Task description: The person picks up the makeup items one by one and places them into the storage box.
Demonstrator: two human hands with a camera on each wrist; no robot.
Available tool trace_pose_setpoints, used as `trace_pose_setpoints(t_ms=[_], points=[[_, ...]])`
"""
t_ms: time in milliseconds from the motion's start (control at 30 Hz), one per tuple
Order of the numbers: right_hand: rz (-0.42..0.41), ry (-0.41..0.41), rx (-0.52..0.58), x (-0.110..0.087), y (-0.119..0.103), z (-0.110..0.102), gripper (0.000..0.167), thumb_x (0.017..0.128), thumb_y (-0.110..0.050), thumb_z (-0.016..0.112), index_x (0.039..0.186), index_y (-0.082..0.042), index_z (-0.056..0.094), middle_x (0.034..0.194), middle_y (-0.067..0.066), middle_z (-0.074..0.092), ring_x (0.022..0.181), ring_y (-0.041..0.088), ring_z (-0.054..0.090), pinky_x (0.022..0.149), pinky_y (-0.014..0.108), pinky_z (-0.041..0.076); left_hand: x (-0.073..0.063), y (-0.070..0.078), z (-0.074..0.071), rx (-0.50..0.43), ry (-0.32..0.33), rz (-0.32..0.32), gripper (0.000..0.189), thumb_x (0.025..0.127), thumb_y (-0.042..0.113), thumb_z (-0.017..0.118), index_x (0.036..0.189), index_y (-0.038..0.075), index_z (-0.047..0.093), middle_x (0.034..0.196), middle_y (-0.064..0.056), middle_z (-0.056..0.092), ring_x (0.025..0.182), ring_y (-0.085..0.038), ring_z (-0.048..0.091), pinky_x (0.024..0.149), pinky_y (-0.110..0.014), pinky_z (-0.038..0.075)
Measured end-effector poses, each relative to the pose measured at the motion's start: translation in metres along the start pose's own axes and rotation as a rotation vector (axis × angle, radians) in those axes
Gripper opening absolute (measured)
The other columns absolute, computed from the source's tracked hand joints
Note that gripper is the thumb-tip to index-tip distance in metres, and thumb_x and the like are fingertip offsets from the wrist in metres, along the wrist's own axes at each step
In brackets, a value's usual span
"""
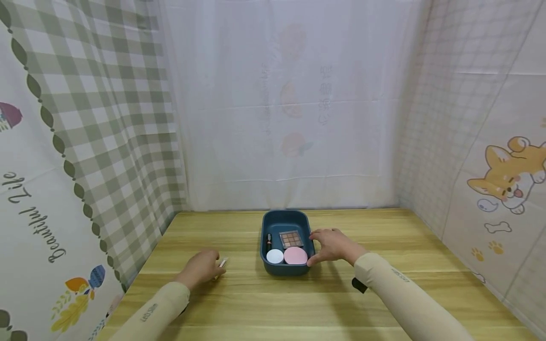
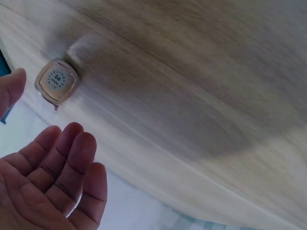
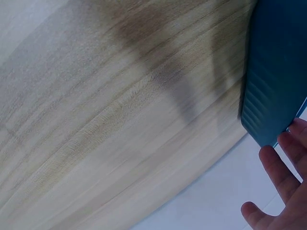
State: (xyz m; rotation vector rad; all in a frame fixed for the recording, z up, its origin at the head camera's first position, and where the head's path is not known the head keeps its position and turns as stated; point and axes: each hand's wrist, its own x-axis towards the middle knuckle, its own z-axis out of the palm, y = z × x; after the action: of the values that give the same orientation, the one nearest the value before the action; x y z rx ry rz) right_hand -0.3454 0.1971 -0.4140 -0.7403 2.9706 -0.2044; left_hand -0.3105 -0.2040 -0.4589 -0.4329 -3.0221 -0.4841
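Observation:
A dark blue storage box [image 1: 285, 270] stands on the table. In it lie a pink round case [image 1: 295, 255], a white round case [image 1: 275, 256], an eyeshadow palette [image 1: 291, 239] and a slim dark brush-like item [image 1: 268, 242]. My right hand [image 1: 332, 246] is at the box's right side, its extended fingertips [image 3: 273, 155] touching the rim. To the left, my left hand [image 1: 201, 269] hovers around a slender lipstick tube [image 1: 222, 263]. The tube's rose-gold square end with a round label [image 2: 56, 81] faces the left wrist camera, apart from the loosely bent fingers.
The wooden table [image 1: 256, 312] reaches back to a white curtain [image 1: 290, 118]. A checked green cloth [image 1: 128, 94] hangs along the left side, and a cloth with a dog print [image 1: 512, 184] hangs on the right.

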Motion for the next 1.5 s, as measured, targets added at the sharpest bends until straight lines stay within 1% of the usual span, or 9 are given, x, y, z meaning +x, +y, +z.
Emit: trace_pose_setpoints(t_ms=[133,300,567,800,933,1067,1233,1400,1500], points=[[-0.002,-0.003,0.0,-0.001,-0.003,-0.002,0.086,0.07,-0.061,0.081,0.131,-0.004,0.062,0.137,0.016,0.057,0.13,0.036,0.049,0.106,0.068,0.026,-0.001,0.005,0.001,0.003,0.011,-0.005,0.028,0.081,0.019,0.081,0.077,0.009,0.056,0.067,0.002,0.052,0.058,-0.014,0.048,0.055,-0.033,0.043],[-0.002,-0.01,-0.005,-0.001,-0.005,-0.003,0.085,0.071,-0.06,0.082,0.131,-0.004,0.062,0.137,0.016,0.057,0.13,0.036,0.049,0.106,0.068,0.026,0.0,0.007,0.002,0.006,0.006,-0.017,0.028,0.08,0.015,0.082,0.076,0.009,0.054,0.066,0.001,0.05,0.057,-0.014,0.048,0.054,-0.032,0.042],[0.007,-0.021,-0.006,0.0,-0.004,-0.003,0.087,0.071,-0.061,0.081,0.133,-0.003,0.061,0.139,0.016,0.056,0.132,0.036,0.048,0.107,0.069,0.025,0.005,0.002,0.008,0.036,-0.014,-0.03,0.025,0.078,0.012,0.083,0.081,0.006,0.06,0.07,0.001,0.054,0.062,-0.015,0.049,0.058,-0.034,0.044],[0.01,-0.025,-0.002,-0.002,-0.006,-0.004,0.086,0.071,-0.06,0.081,0.132,-0.003,0.061,0.139,0.017,0.056,0.131,0.037,0.048,0.106,0.069,0.025,0.006,-0.001,0.009,0.066,0.005,-0.005,0.02,0.079,0.007,0.081,0.089,0.002,0.065,0.082,-0.006,0.064,0.07,-0.018,0.054,0.067,-0.042,0.051],[0.009,-0.024,-0.002,-0.002,-0.006,-0.004,0.086,0.071,-0.061,0.081,0.132,-0.003,0.061,0.138,0.016,0.056,0.131,0.036,0.048,0.106,0.069,0.025,0.005,-0.002,0.008,0.07,0.021,0.012,0.021,0.076,0.004,0.08,0.092,0.002,0.065,0.087,-0.009,0.067,0.074,-0.02,0.059,0.07,-0.046,0.053],[0.007,-0.024,-0.009,-0.002,-0.005,-0.003,0.086,0.071,-0.061,0.081,0.133,-0.003,0.061,0.139,0.016,0.056,0.131,0.036,0.048,0.106,0.069,0.026,0.004,-0.001,0.006,0.066,0.032,0.023,0.022,0.074,0.003,0.079,0.091,0.003,0.065,0.083,-0.007,0.065,0.072,-0.02,0.057,0.069,-0.046,0.053],[0.012,-0.03,-0.008,-0.001,-0.004,-0.003,0.087,0.071,-0.061,0.081,0.133,-0.004,0.061,0.139,0.015,0.055,0.132,0.036,0.048,0.106,0.069,0.025,0.006,-0.001,0.005,0.053,0.04,0.025,0.019,0.073,0.001,0.074,0.088,0.005,0.064,0.076,-0.001,0.06,0.067,-0.017,0.052,0.062,-0.04,0.049],[0.014,-0.033,-0.012,-0.001,-0.005,-0.004,0.087,0.071,-0.061,0.081,0.133,-0.003,0.061,0.139,0.015,0.056,0.132,0.036,0.047,0.106,0.068,0.025,0.011,0.002,0.004,0.022,0.056,0.027,0.014,0.079,0.004,0.074,0.087,0.007,0.063,0.073,0.002,0.055,0.064,-0.015,0.049,0.06,-0.036,0.045],[0.017,-0.035,-0.009,-0.002,-0.005,-0.003,0.087,0.071,-0.061,0.081,0.133,-0.003,0.061,0.139,0.015,0.055,0.132,0.035,0.047,0.107,0.068,0.025,0.015,0.004,0.002,0.012,0.073,0.036,0.013,0.08,0.003,0.074,0.087,0.006,0.064,0.073,0.001,0.055,0.066,-0.015,0.049,0.061,-0.037,0.046]])
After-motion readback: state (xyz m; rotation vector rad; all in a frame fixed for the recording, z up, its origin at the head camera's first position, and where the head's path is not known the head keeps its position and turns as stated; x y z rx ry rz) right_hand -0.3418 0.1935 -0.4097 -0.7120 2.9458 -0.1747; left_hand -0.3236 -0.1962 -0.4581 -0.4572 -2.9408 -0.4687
